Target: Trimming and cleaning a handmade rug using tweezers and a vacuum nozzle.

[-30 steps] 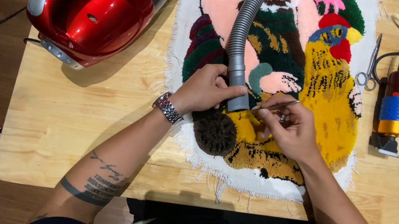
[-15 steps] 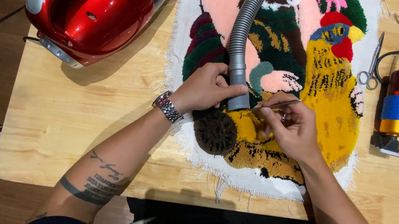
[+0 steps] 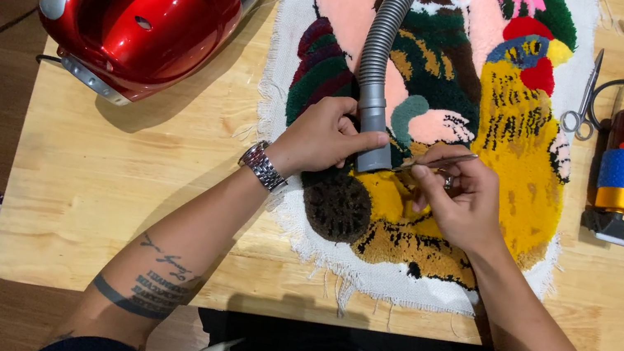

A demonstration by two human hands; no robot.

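Gripping the grey vacuum hose [image 3: 377,86] near its nozzle at frame centre, the left hand [image 3: 324,136] has barely moved; the right hand [image 3: 460,197] still pinches slim scissors [image 3: 437,163] over the tufted rug [image 3: 466,100], unchanged.

Grey ribbed vacuum hose [image 3: 381,53] running down from the top edge, ending in a smooth grey nozzle [image 3: 374,139] held nearly upright, tip pressed onto a colourful tufted rug [image 3: 518,141]. Thin metal scissors [image 3: 437,162], slightly tilted, tip just beside the nozzle mouth. Rug lying flat on the worktop, frayed white backing around it, showing a pink figure and a yellow parrot with a red head.
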